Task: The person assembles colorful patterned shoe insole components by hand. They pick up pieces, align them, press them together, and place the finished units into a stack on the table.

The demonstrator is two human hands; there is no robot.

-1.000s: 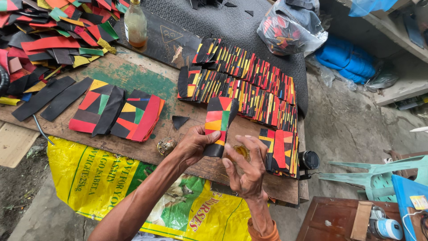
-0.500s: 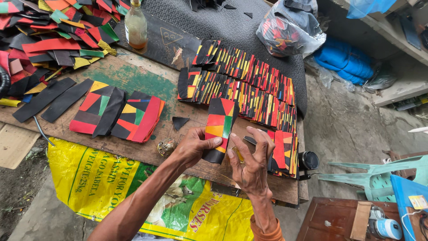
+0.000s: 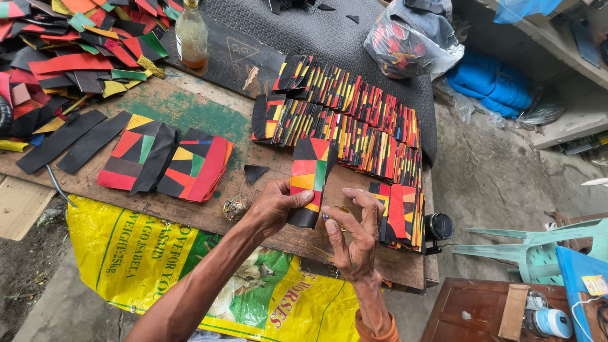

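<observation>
Patchwork strip in red, black, yellow and green, pinched at its lower end by the left hand, thumb on top and fingers curled under, clamped right on it. Stands tilted up from the wooden workbench, top end leaning toward the rows behind. Right hand just beside it, fingers spread and bent, fingertips close to the strip's bottom edge; can't tell whether actually touching, and nothing clearly gripped in it. Something small and yellowish under that palm, too hidden to make out.

Right behind, long overlapping rows of finished strips in the same colours, fanned out across a black rubber mat. More of them stacked by the right hand's knuckles. Off to the left, a couple of wider patchwork pieces lying flat, plus plain black strips. Heap of coloured scraps in the far left corner, glass bottle standing upright next to it. Small black triangle offcut lying loose near the left hand. Yellow printed sack hanging under the bench edge. Clear bag of scraps up top right.
</observation>
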